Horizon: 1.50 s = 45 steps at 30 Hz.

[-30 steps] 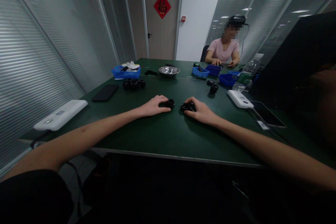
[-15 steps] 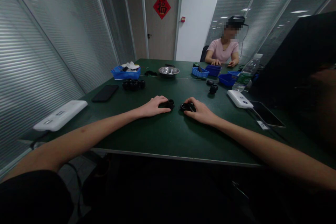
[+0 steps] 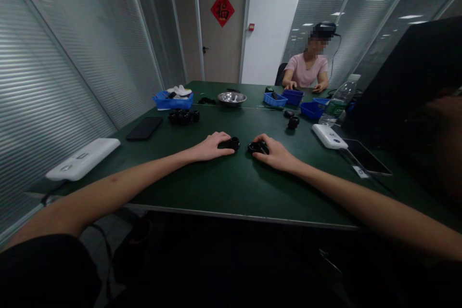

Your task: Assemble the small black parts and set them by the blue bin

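Note:
My left hand (image 3: 211,147) rests on the green table (image 3: 216,187), its thumb and fingers round a black ring-shaped part (image 3: 234,143). Just to the right, my right hand (image 3: 274,152) has its fingers curved round another black part (image 3: 254,147), which lies low on the table. A small gap separates the two parts. Beyond my right hand stands a black part (image 3: 293,122), with a flat black piece (image 3: 288,113) behind it. Several black parts (image 3: 184,116) sit together at the back left.
A blue basket (image 3: 173,102), metal bowl (image 3: 232,100) and blue trays (image 3: 311,110) stand farther back. Phones (image 3: 145,128), white power banks (image 3: 83,159) and a bottle (image 3: 339,101) lie or stand at the sides. A person (image 3: 306,70) sits across the table.
My hands and the parts in them have stayed in place. Across the table, the person's hand by the blue tray has shifted slightly to the left.

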{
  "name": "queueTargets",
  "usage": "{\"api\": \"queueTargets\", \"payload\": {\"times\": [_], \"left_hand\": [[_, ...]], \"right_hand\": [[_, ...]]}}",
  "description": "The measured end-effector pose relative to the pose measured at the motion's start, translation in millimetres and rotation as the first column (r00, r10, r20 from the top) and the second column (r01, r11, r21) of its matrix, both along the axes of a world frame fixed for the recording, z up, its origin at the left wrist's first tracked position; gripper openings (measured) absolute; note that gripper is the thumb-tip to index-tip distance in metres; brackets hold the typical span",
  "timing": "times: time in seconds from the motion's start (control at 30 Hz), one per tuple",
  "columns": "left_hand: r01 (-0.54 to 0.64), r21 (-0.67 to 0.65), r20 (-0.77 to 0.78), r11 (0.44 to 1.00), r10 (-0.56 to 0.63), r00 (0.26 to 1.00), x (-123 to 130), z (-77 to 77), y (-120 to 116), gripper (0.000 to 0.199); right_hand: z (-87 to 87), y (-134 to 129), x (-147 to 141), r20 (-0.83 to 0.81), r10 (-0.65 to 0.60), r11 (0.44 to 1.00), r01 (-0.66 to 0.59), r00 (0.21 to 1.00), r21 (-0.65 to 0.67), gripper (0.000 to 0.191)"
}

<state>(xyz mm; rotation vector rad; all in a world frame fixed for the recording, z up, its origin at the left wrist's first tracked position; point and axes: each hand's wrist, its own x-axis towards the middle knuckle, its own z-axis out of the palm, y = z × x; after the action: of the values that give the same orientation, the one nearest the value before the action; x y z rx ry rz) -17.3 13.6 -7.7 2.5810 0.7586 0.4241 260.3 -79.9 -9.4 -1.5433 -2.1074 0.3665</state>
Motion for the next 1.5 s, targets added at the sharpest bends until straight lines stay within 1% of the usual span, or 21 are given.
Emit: {"api": "queueTargets", "payload": {"times": [0.17,0.3,0.43,0.63,0.73,0.87,0.93,1.03,1.13,1.3,1.33,1.4,1.47,1.5], "left_hand": [[-0.004,0.002,-0.006,1.000,0.004,1.000,1.4,0.4,-0.5,0.056],[-0.015,0.029,0.005,0.999,0.014,1.000,1.9,-3.5,0.9,0.054],[-0.012,0.032,0.018,0.999,0.011,1.000,1.1,-6.0,2.0,0.054],[0.006,0.039,0.021,0.999,-0.006,1.000,1.0,-6.6,4.0,0.055],[0.012,0.042,0.025,0.999,-0.013,1.000,0.7,-6.7,4.9,0.054],[0.020,0.031,0.050,0.999,-0.021,0.999,-0.1,-6.8,5.6,0.047],[0.016,0.022,0.059,1.000,-0.017,0.998,-0.2,-7.1,5.8,0.046],[0.000,0.011,0.056,1.000,0.000,0.998,0.3,-7.6,6.4,0.049],[-0.002,0.012,0.055,1.000,0.001,0.998,1.1,-8.5,7.9,0.050],[0.011,0.021,0.060,1.000,-0.012,0.998,2.1,-8.3,8.3,0.047],[0.006,0.022,0.062,1.000,-0.007,0.998,2.2,-7.7,7.5,0.047],[-0.004,0.021,0.059,1.000,0.003,0.998,2.4,-6.5,5.7,0.048],[-0.021,0.011,0.047,1.000,0.021,0.999,2.6,-5.3,3.9,0.051],[-0.039,0.001,0.042,0.999,0.039,0.998,2.8,-4.9,3.3,0.054]], "right_hand": [[0.6,-1.5,-1.1,-0.001,0.011,1.000,-0.011,1.000,0.022,0.035],[0.3,-1.8,-6.0,0.014,0.069,0.992,-0.070,0.998,0.109,0.035],[1.7,-0.5,-16.4,0.056,0.134,0.963,-0.143,0.989,0.230,0.043],[11.2,3.5,-34.1,-0.039,0.229,0.934,-0.208,0.973,0.289,0.046],[13.4,10.8,-40.8,-0.066,0.274,0.912,-0.237,0.960,0.334,0.044],[14.8,22.3,-47.2,-0.060,0.317,0.889,-0.274,0.947,0.368,0.036],[16.5,26.3,-49.0,-0.045,0.334,0.881,-0.295,0.942,0.370,0.036],[19.0,29.6,-50.4,0.003,0.368,0.869,-0.345,0.930,0.355,0.041],[17.6,31.5,-50.4,0.025,0.395,0.858,-0.378,0.918,0.347,0.042],[2.0,34.6,-47.0,-0.105,0.368,0.887,-0.315,0.924,0.339,0.035],[-1.7,35.3,-46.3,-0.135,0.362,0.891,-0.300,0.922,0.340,0.037],[-7.6,36.8,-45.2,-0.185,0.350,0.904,-0.278,0.918,0.326,0.050],[-10.7,38.0,-44.9,-0.215,0.321,0.925,-0.257,0.923,0.278,0.066],[-11.3,38.4,-44.9,-0.213,0.300,0.937,-0.246,0.930,0.247,0.069]]}}
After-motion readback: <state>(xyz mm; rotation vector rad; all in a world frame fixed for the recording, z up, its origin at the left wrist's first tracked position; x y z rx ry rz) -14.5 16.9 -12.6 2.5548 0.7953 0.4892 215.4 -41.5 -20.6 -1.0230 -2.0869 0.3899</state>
